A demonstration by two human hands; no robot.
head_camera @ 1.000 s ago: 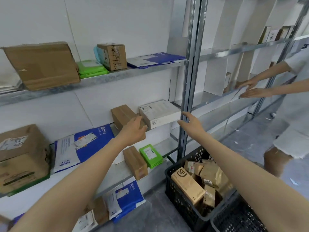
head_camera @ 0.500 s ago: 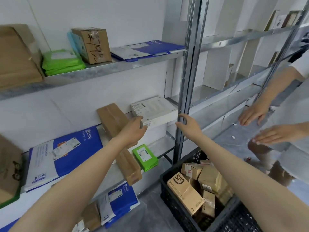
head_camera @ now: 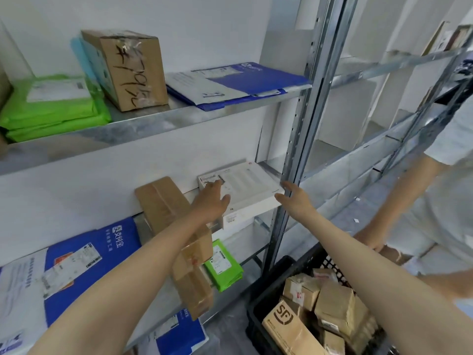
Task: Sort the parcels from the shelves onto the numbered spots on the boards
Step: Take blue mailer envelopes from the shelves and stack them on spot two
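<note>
White box [head_camera: 252, 187] label partly hidden by left hand [head_camera: 211, 202], right hand [head_camera: 294, 201] alongside

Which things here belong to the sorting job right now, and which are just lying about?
In the job:
white box on the middle shelf
left hand on its top
right hand open at its right corner
waiting: brown box beside it, green mailers, scribbled carton

Lying about:
black crate of small parcels
steel shelf post
another person's arm

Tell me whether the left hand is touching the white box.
Touching. In the head view the left hand lays its fingers flat on the near-left corner of the white box.
</note>
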